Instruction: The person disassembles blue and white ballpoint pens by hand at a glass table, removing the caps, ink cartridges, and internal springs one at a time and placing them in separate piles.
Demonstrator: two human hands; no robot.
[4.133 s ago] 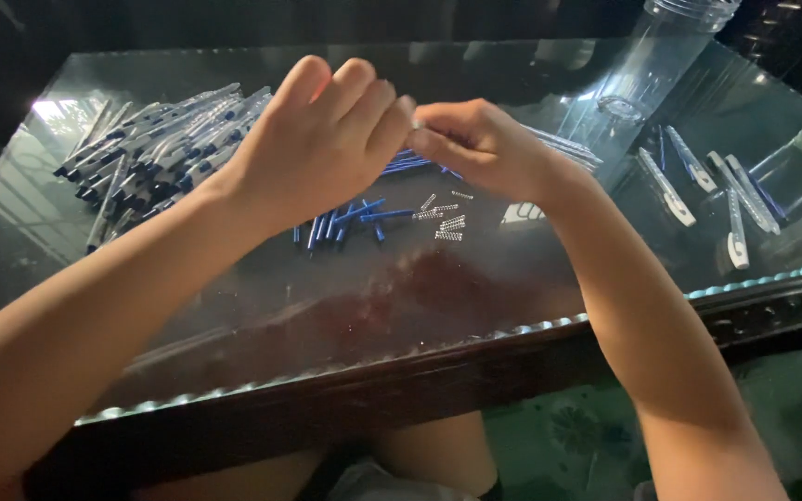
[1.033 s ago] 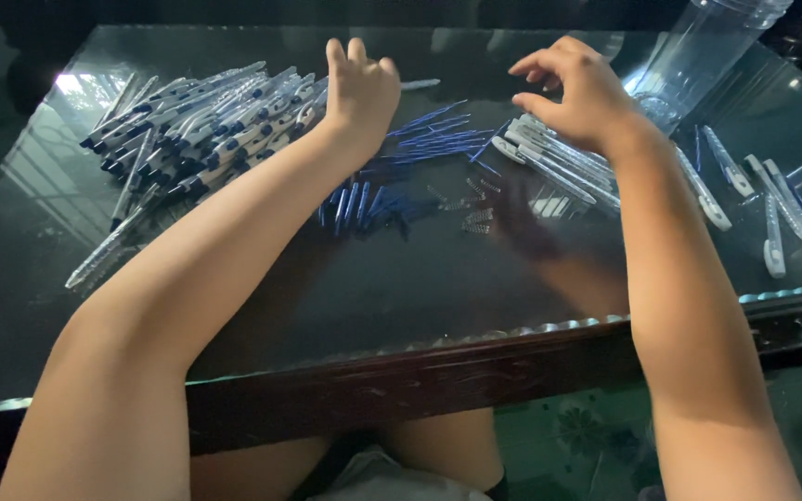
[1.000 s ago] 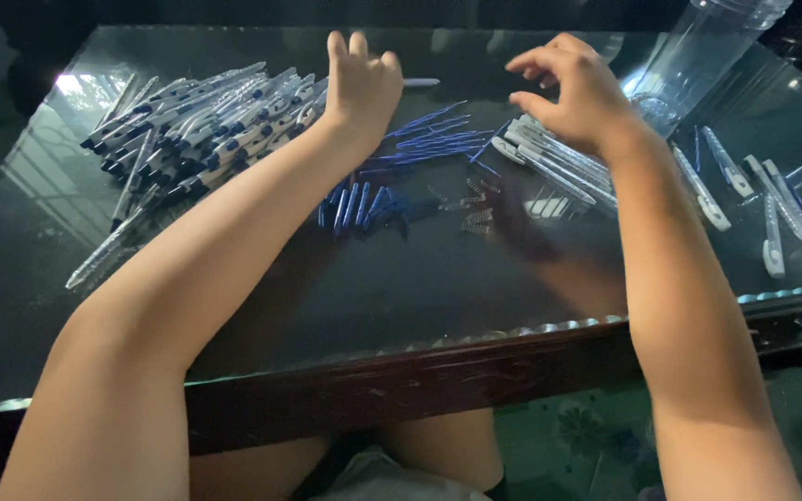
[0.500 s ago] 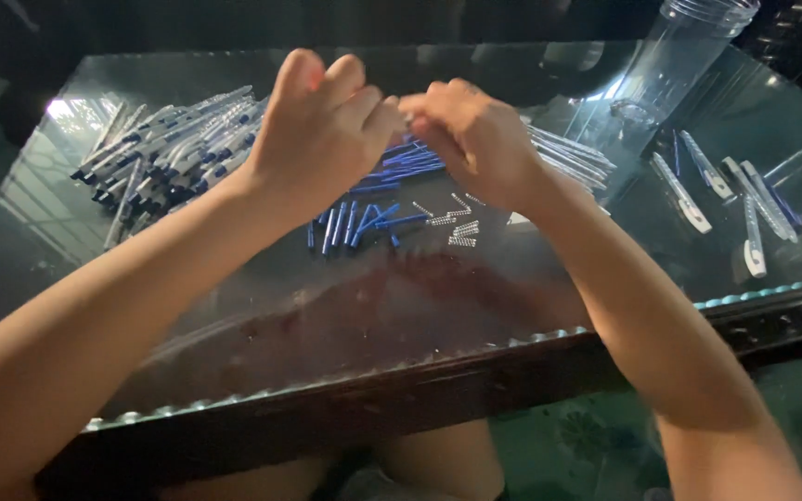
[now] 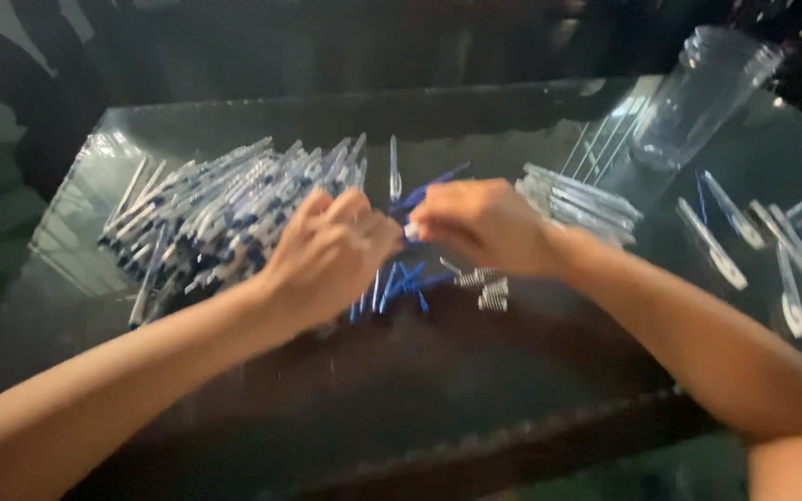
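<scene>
Hands came back together over the blue pen parts.
Left hand (image 5: 331,255) and right hand (image 5: 475,223), apart a second ago, met fingertip to fingertip, pinching a small pale piece (image 5: 411,231) above blue refills (image 5: 399,278); springs (image 5: 486,289) beside, pen pile (image 5: 225,218) farther left, clear jar (image 5: 698,97) far right.

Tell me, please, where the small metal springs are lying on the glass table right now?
The small metal springs lie mid-table in the head view, just below the right hand, right of the loose blue pen parts.
</scene>
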